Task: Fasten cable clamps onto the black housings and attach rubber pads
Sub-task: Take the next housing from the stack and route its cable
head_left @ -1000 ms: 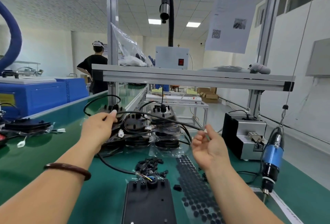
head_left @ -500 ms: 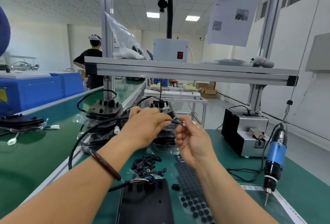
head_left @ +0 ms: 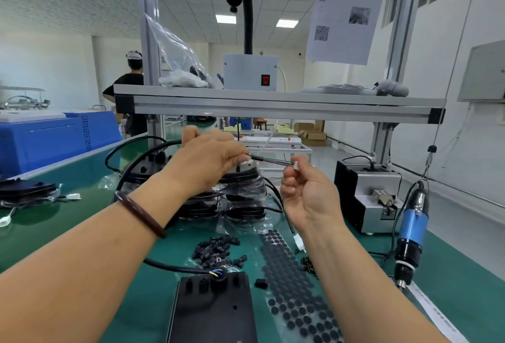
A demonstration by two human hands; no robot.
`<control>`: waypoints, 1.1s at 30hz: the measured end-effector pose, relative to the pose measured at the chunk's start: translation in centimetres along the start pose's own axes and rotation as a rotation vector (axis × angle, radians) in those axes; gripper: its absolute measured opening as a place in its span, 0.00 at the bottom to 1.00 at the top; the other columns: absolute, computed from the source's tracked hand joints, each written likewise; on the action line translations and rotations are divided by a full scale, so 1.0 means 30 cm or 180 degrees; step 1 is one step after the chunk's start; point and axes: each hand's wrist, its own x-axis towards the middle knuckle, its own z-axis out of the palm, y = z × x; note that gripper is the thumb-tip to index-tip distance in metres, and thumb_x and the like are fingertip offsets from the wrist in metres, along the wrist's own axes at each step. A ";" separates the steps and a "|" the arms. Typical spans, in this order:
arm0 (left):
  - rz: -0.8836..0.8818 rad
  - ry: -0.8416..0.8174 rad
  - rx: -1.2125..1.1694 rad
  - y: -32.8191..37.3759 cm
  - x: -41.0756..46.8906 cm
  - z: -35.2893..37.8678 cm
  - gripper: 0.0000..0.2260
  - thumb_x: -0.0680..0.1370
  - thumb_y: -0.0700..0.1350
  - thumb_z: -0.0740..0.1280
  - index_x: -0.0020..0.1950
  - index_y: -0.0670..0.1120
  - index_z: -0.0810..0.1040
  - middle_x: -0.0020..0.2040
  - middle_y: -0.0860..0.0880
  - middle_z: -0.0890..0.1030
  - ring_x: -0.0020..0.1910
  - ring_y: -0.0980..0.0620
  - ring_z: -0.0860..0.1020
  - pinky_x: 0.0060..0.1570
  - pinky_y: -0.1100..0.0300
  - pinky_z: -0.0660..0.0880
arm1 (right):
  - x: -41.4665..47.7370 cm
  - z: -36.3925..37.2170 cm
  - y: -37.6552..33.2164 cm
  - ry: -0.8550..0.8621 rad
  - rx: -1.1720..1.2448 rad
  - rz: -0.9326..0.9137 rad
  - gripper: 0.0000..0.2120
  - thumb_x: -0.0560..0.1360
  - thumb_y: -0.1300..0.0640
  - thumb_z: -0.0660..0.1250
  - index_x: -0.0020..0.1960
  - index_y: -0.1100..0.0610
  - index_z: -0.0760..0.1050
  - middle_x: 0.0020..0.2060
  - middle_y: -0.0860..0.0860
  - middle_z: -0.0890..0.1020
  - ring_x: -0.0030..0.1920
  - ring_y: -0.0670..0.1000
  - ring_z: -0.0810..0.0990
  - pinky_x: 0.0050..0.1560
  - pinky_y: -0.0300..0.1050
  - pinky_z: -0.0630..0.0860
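Cable (head_left: 256, 157) held up above the surface (head_left: 451, 274), beyond the black housing (head_left: 216, 312): left hand (head_left: 210, 162) grip pinched on its sheath end, right hand (head_left: 308, 195) grip pinched on the white connector (head_left: 295, 164); judged light, limp, thin wires fragile, so hold sheath, not wires.

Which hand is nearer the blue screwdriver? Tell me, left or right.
Right. The right hand is just left of the blue screwdriver, pinching the white connector; the left hand is farther left, gripping the black cable.
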 end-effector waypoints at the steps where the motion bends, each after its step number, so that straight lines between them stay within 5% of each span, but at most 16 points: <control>1: 0.0034 -0.0014 -0.0014 0.001 0.007 -0.002 0.14 0.79 0.58 0.57 0.49 0.56 0.80 0.40 0.58 0.75 0.44 0.55 0.70 0.45 0.56 0.55 | -0.002 -0.004 -0.009 0.0014 -0.0003 -0.0009 0.08 0.81 0.58 0.60 0.45 0.58 0.72 0.25 0.51 0.74 0.23 0.44 0.69 0.20 0.32 0.63; 6: 0.0230 0.0030 0.0052 0.005 0.032 0.005 0.15 0.78 0.58 0.57 0.46 0.54 0.80 0.37 0.61 0.70 0.43 0.56 0.68 0.47 0.52 0.62 | -0.006 -0.041 -0.036 0.0063 0.0072 -0.0004 0.07 0.81 0.58 0.60 0.46 0.59 0.72 0.26 0.51 0.74 0.24 0.44 0.69 0.21 0.33 0.65; 9: -0.0006 -0.0028 0.0036 0.034 0.034 0.024 0.17 0.77 0.60 0.54 0.50 0.57 0.81 0.38 0.62 0.70 0.45 0.56 0.68 0.46 0.56 0.54 | -0.003 -0.054 -0.018 0.0101 0.0327 0.0096 0.08 0.81 0.58 0.60 0.44 0.58 0.71 0.27 0.51 0.74 0.25 0.44 0.70 0.22 0.33 0.66; 12: -0.0587 -0.0360 0.0005 0.031 0.026 0.013 0.18 0.79 0.59 0.56 0.68 0.61 0.71 0.61 0.56 0.73 0.65 0.51 0.66 0.65 0.54 0.52 | 0.003 -0.086 0.013 0.0233 0.0802 0.0196 0.09 0.81 0.58 0.60 0.43 0.58 0.71 0.30 0.52 0.76 0.29 0.46 0.73 0.25 0.34 0.72; 14: -0.0958 0.0003 0.0036 0.024 -0.039 -0.030 0.19 0.79 0.56 0.59 0.70 0.58 0.67 0.67 0.52 0.71 0.69 0.49 0.65 0.68 0.48 0.55 | 0.009 -0.126 0.022 0.0406 0.1056 0.0197 0.08 0.81 0.59 0.60 0.44 0.59 0.72 0.34 0.54 0.77 0.33 0.48 0.75 0.29 0.35 0.75; 17: -0.1109 0.1178 -0.0369 0.053 -0.275 -0.111 0.10 0.80 0.56 0.59 0.44 0.51 0.74 0.40 0.55 0.76 0.41 0.55 0.73 0.43 0.62 0.67 | 0.020 -0.192 0.032 0.0667 0.1246 0.0197 0.09 0.81 0.59 0.60 0.44 0.60 0.73 0.35 0.54 0.79 0.35 0.49 0.79 0.31 0.35 0.76; 18: -0.1254 0.1104 -0.0509 0.073 -0.365 -0.125 0.17 0.79 0.58 0.57 0.36 0.49 0.71 0.33 0.53 0.74 0.33 0.54 0.71 0.35 0.63 0.67 | 0.022 -0.212 0.040 0.0724 0.1259 0.0229 0.09 0.81 0.59 0.60 0.44 0.61 0.73 0.35 0.54 0.80 0.34 0.49 0.80 0.31 0.35 0.76; 20: -0.1586 0.0040 -0.0483 0.103 -0.511 -0.116 0.28 0.78 0.66 0.52 0.31 0.45 0.70 0.29 0.50 0.73 0.29 0.52 0.71 0.31 0.61 0.69 | 0.022 -0.247 0.066 0.0819 0.1224 0.0334 0.08 0.81 0.59 0.61 0.45 0.61 0.73 0.32 0.54 0.81 0.33 0.49 0.82 0.31 0.35 0.77; 23: -0.2028 -0.1304 -0.0776 0.116 -0.583 -0.064 0.26 0.73 0.69 0.54 0.38 0.50 0.78 0.33 0.56 0.79 0.33 0.58 0.76 0.38 0.66 0.72 | 0.014 -0.279 0.112 0.0882 0.0985 0.0515 0.06 0.79 0.62 0.63 0.44 0.62 0.73 0.29 0.55 0.82 0.33 0.50 0.82 0.30 0.35 0.77; 28: -0.2585 -0.0995 -0.2195 0.138 -0.541 0.079 0.03 0.77 0.51 0.67 0.46 0.57 0.81 0.45 0.58 0.84 0.49 0.61 0.80 0.53 0.62 0.74 | -0.006 -0.304 0.158 0.0836 0.0223 0.0684 0.03 0.77 0.64 0.65 0.46 0.65 0.75 0.34 0.57 0.82 0.36 0.51 0.80 0.28 0.35 0.77; 33: -0.2583 -0.0875 -0.2679 0.151 -0.535 0.145 0.07 0.78 0.50 0.66 0.47 0.63 0.79 0.47 0.58 0.84 0.47 0.61 0.81 0.55 0.56 0.74 | -0.067 -0.291 0.154 -0.0157 -0.1715 0.0664 0.05 0.78 0.66 0.64 0.49 0.62 0.78 0.38 0.56 0.81 0.34 0.48 0.79 0.34 0.36 0.77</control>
